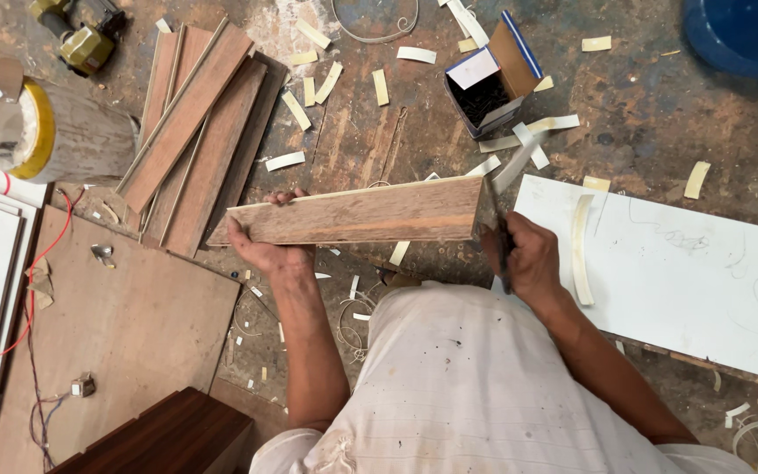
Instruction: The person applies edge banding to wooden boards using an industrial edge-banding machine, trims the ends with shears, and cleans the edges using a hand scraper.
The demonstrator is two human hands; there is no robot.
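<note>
Open cardboard box [491,81], blue-white outside, dark nails inside, on floor above plank's right end.

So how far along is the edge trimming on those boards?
Done, it seems: many cut strips lie scattered on the floor, so trimming has gone on a while. In hand: the left hand holds a board on edge while the right hand works a blade at its end, a strip curling off. Left, probably: the stacked boards beside it; I cannot tell whether those are trimmed.
</note>
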